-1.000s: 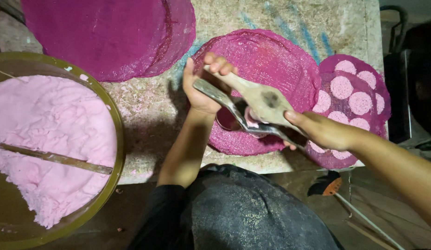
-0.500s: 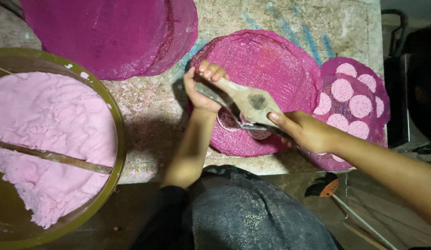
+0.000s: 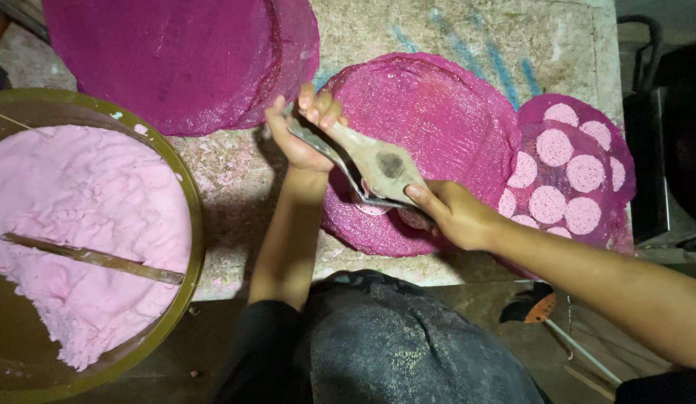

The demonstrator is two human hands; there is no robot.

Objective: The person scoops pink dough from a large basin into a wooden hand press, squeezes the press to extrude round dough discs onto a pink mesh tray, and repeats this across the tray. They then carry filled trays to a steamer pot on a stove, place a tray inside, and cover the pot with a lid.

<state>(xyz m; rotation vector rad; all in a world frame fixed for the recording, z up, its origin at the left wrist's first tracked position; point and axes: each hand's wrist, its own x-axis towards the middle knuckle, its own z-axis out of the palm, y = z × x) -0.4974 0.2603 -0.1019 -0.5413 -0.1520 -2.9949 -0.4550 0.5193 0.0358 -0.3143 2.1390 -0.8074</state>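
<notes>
Two hands of yours meet over the magenta work, but start with the biggest thing: the olive-green basin (image 3: 185,224) at your left, heaped with pale pink dough (image 3: 78,224), a thin stick (image 3: 93,258) lying across it. Above it on the speckled table (image 3: 453,30) lies a large dark magenta sheet (image 3: 176,60). Next in size is the round magenta mat (image 3: 438,120) in front of you, and just beside it on the right a smaller mat (image 3: 610,217) carrying pale pink discs (image 3: 554,146). Lying slantwise over the near left part of the round mat is the hinged wood-and-metal press (image 3: 382,168). Your left hand (image 3: 299,138) curls its fingers around the press's far end, gripping it. Your right hand (image 3: 456,213) is closed on the near end, fingers wrapped over the edge. Beneath the press, a small pink disc (image 3: 372,208) peeks out against the mat.
</notes>
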